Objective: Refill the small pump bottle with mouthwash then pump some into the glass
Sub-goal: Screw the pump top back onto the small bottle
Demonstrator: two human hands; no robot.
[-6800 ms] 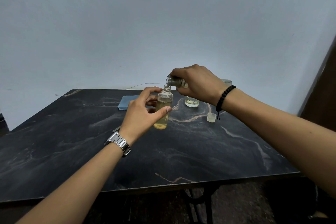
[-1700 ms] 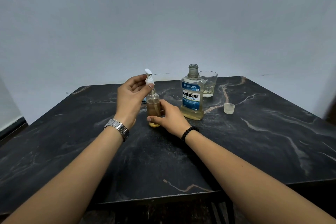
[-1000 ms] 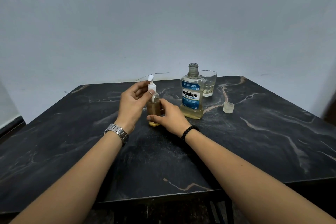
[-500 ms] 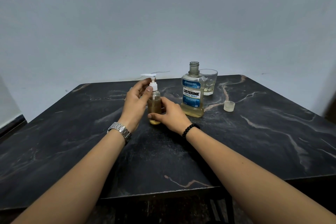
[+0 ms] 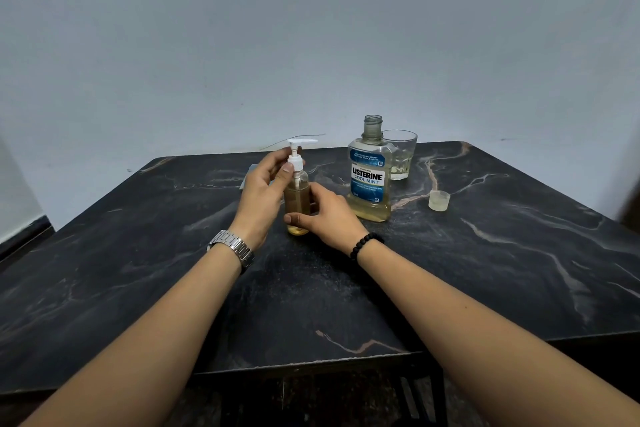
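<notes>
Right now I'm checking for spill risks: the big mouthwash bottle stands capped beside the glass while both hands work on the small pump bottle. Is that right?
Not quite. The head view shows the mouthwash bottle standing open, its cap on the table to its right. The rest holds: it stands beside the glass, and the left hand and right hand work on the small pump bottle.

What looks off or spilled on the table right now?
No spill shows on the table. One loose end: the Listerine bottle stands open, its cap lying apart to its right. The left hand has its grip on the pump head, and the right hand steadies the upright small pump bottle.
</notes>
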